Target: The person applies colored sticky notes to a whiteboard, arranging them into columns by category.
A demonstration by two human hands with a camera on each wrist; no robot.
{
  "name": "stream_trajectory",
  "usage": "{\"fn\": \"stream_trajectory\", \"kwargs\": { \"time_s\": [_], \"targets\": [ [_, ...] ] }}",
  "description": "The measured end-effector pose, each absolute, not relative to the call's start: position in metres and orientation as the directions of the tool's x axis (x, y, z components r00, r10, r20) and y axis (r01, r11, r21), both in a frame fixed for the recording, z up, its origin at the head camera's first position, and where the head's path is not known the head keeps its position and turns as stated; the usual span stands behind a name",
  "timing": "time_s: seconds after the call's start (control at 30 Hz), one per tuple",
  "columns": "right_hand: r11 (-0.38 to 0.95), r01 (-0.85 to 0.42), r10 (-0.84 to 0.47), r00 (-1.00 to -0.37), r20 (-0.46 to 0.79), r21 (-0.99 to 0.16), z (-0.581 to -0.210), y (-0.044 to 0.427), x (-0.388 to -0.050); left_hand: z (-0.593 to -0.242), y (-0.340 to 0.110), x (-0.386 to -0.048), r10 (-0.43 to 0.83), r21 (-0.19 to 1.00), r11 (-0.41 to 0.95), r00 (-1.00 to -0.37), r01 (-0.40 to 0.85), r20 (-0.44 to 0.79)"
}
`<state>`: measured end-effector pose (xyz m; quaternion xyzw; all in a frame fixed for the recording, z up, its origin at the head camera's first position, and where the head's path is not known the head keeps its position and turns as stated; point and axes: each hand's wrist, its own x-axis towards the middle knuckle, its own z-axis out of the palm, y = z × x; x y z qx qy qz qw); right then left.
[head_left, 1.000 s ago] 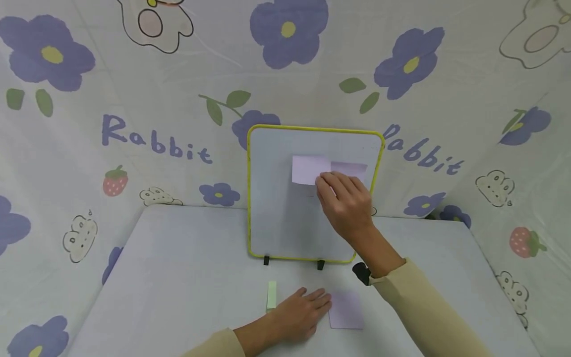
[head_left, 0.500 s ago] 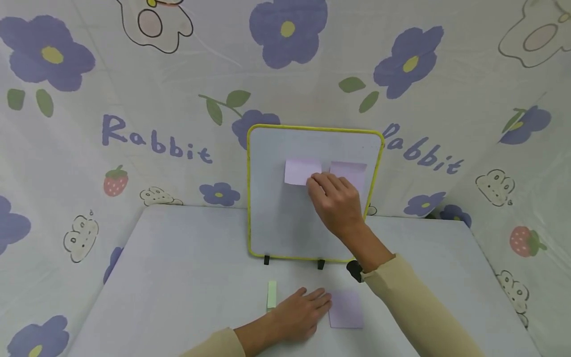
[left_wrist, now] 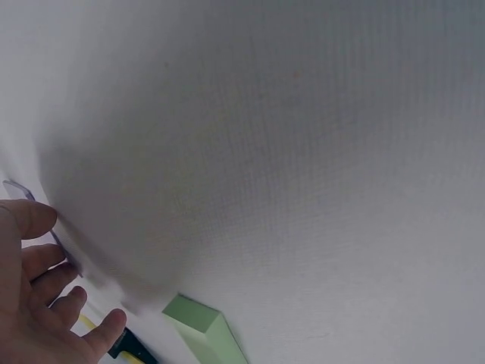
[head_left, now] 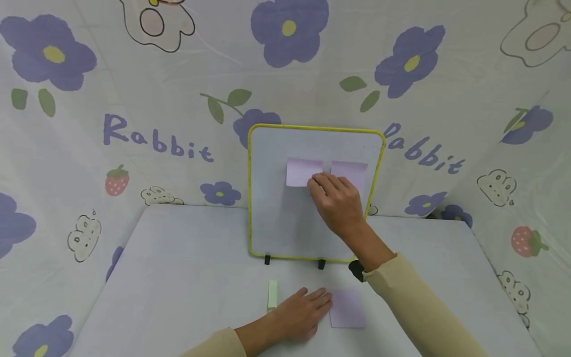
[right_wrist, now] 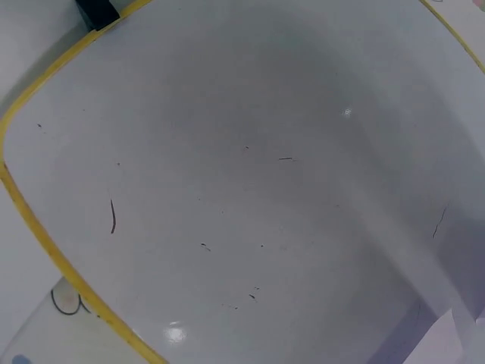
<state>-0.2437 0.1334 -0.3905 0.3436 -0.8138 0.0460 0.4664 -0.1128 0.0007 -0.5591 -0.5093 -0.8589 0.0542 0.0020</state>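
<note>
My right hand (head_left: 337, 204) is raised to the whiteboard (head_left: 285, 223), pinching a light purple sticky note (head_left: 303, 171) by its lower right corner. The note lies over the upper middle of the board; whether it sticks there I cannot tell. A second purple note (head_left: 349, 171) is on the board just to the right, partly behind my fingers. On the table, my left hand (head_left: 299, 315) rests palm down with straight fingers, its fingertips at the left edge of a purple sticky note pad (head_left: 348, 310). In the right wrist view only a note's corner (right_wrist: 438, 343) shows.
A narrow green block (head_left: 272, 295), perhaps a pad of notes, lies left of my left hand. The yellow-rimmed board stands on black feet (head_left: 321, 264) on the white table (head_left: 192, 277). Behind it hangs a flowered cloth (head_left: 178, 89).
My right hand has drawn the note left and slightly down, opening a gap to the second note. In the last half second it barely moved. My left hand stayed in place.
</note>
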Motion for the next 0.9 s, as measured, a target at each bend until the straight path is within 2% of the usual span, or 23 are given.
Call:
{"fn": "stream_trajectory", "kwargs": {
  "time_s": [0.4,0.63,0.9],
  "targets": [
    [0.738,-0.607,-0.554,-0.299,0.777,0.293,-0.404,0.139,-0.233,-0.56,0.0,-0.112,0.873,-0.093,0.479,-0.485,0.873,-0.056],
    [0.701,-0.625,-0.599,-0.254,0.759,0.344,-0.429,0.15,-0.222,-0.559,0.0,-0.111,0.865,-0.093,0.491,-0.497,0.866,-0.07],
    [0.694,-0.631,-0.597,-0.235,0.767,0.347,-0.449,0.165,-0.211,-0.561,0.001,-0.112,0.858,-0.1,0.492,-0.501,0.865,-0.109]
  ]
}}
